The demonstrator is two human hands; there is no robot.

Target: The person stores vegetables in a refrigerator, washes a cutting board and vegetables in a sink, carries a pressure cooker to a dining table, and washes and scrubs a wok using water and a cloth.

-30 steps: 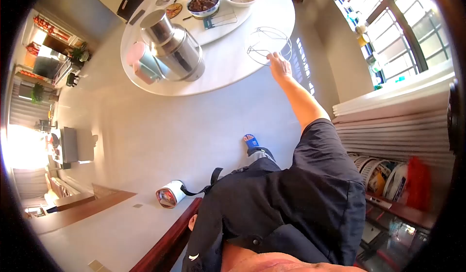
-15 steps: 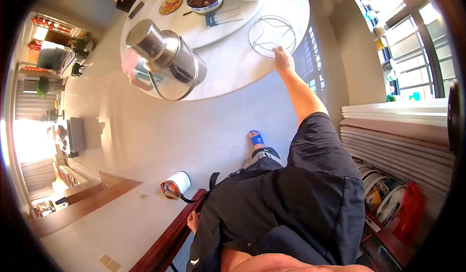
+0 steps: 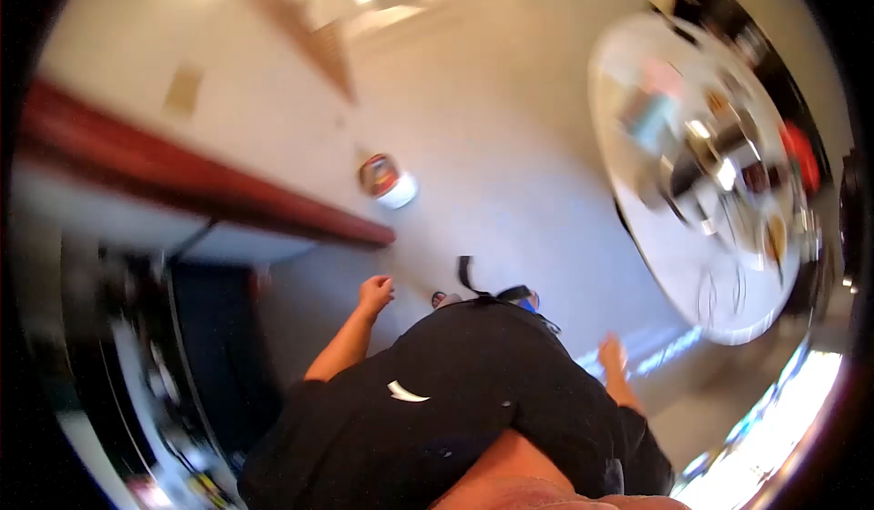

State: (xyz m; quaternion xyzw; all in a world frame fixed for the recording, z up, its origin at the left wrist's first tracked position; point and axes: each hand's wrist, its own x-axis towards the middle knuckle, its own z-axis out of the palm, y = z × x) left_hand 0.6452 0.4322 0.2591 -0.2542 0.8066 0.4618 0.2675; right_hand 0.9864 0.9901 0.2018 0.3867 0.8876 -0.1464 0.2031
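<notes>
My left hand (image 3: 376,292) hangs over the floor at the left of my body, its fingers curled in with nothing seen in them. On the other side my right hand (image 3: 613,353) is low beside my body, blurred, its fingers too smeared to read. The round white table (image 3: 637,205) stands at the right, apart from both hands. On it are a blurred metal pot (image 3: 696,182), a pink and blue item (image 3: 651,110) and, near its lower edge, the wire rack (image 3: 719,296).
A white bin (image 3: 397,190) with a coloured top sits on the floor ahead. A dark red wooden rail (image 3: 200,191) crosses the left side. Dark furniture (image 3: 218,328) is at the lower left and a bright window (image 3: 774,437) at the lower right.
The view has turned left, so the table now appears at the right. My right hand has left the wire rack and dropped beside my body. My left hand has come into fuller view.
</notes>
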